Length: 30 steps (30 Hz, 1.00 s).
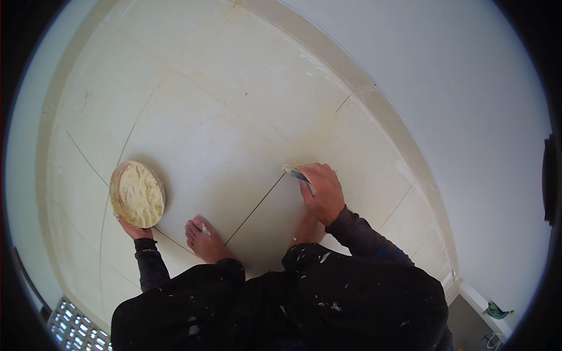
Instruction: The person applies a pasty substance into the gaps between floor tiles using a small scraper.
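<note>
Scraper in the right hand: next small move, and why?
Probably draw the scraper along the dark joint toward the left foot: its tip carries cream paste at the joint's upper end, and that dark stretch looks unfilled.

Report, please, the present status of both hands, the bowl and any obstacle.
Left hand holding bowl of cream-coloured paste. Right hand gripping scraper-like tool, paste at its tip, by dark floor joint. Bare left foot between hands; nothing seen blocking the tool.

Cream tiled floor (205, 128), yellowish smears (328, 121), bare feet (206, 244)
</note>
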### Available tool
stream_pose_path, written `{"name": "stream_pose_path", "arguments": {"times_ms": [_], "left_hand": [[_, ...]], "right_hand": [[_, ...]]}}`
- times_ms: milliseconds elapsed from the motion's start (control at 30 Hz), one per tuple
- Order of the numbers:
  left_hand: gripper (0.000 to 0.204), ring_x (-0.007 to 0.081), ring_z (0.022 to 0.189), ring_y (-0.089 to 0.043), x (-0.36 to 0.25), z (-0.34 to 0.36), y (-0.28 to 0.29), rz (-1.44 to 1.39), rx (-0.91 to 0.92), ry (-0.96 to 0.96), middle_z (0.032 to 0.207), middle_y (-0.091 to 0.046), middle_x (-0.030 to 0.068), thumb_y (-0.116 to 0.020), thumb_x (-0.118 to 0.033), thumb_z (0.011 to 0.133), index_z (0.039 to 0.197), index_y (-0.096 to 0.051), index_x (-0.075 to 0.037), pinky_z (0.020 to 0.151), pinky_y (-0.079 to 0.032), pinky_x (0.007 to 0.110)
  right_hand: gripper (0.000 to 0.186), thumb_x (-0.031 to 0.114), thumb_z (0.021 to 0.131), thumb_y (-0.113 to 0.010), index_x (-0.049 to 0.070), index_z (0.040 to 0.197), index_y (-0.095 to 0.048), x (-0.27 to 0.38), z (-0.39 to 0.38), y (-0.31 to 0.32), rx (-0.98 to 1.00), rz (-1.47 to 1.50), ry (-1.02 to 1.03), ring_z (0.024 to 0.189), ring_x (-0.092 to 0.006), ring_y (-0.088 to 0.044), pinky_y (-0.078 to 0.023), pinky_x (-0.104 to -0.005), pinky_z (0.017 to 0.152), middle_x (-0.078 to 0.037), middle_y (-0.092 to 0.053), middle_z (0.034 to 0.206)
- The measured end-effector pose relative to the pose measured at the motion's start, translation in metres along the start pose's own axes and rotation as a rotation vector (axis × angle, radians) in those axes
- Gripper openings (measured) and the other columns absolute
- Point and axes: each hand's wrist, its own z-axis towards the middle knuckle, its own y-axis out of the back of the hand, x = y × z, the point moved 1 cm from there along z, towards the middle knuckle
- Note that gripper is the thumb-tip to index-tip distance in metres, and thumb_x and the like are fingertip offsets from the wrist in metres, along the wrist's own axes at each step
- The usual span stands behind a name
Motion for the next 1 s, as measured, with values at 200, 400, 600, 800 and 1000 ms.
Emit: {"name": "stream_pose_path", "arguments": {"times_ms": [200,400,600,800,1000], "left_hand": [[0.057,0.0290,0.137,-0.050,-0.002,0.003,0.004,0.014,0.042,0.011,0.152,-0.048,0.0091,-0.038,-0.045,0.106,0.150,-0.042,-0.010,0.114,-0.043,0.045],[0.057,0.0292,0.137,-0.050,-0.008,-0.003,0.001,0.012,0.005,-0.006,0.152,-0.048,0.0094,-0.038,-0.046,0.106,0.150,-0.042,-0.010,0.114,-0.043,0.046],[0.055,0.0280,0.134,-0.052,0.001,-0.004,-0.009,0.033,0.000,0.006,0.148,-0.051,0.0092,-0.037,-0.044,0.105,0.148,-0.044,-0.009,0.111,-0.045,0.046],[0.055,0.0285,0.134,-0.052,-0.007,0.000,0.001,-0.005,0.023,-0.021,0.148,-0.051,0.0093,-0.038,-0.044,0.105,0.147,-0.044,-0.009,0.110,-0.045,0.046],[0.055,0.0283,0.133,-0.053,-0.008,0.002,-0.001,0.027,0.042,-0.001,0.147,-0.051,0.0091,-0.039,-0.043,0.105,0.148,-0.044,-0.010,0.111,-0.045,0.046]], "right_hand": [[0.031,0.004,0.082,-0.066,0.002,0.113,-0.069,-0.102,0.090,0.061,-0.393,-0.381,0.039,0.097,-0.0314,-0.059,-0.048,-0.0423,0.085,-0.009,-0.066,0.107],[0.032,0.005,0.080,-0.068,0.003,0.112,-0.071,-0.077,0.054,0.025,-0.137,-0.393,0.022,0.093,-0.0291,-0.059,-0.048,-0.0416,0.082,-0.009,-0.063,0.099],[0.034,0.006,0.079,-0.069,0.005,0.113,-0.071,-0.110,0.102,0.079,-0.410,-0.431,0.002,0.092,-0.0270,-0.060,-0.049,-0.0385,0.080,-0.008,-0.064,0.100],[0.033,0.005,0.079,-0.067,0.006,0.112,-0.073,-0.089,0.080,0.041,-0.285,-0.592,0.007,0.093,-0.0269,-0.061,-0.050,-0.0385,0.078,-0.007,-0.064,0.100],[0.034,0.005,0.080,-0.067,0.004,0.114,-0.071,-0.095,0.107,0.075,-0.409,-0.531,-0.018,0.096,-0.0274,-0.060,-0.051,-0.0408,0.081,-0.008,-0.064,0.102]]}}
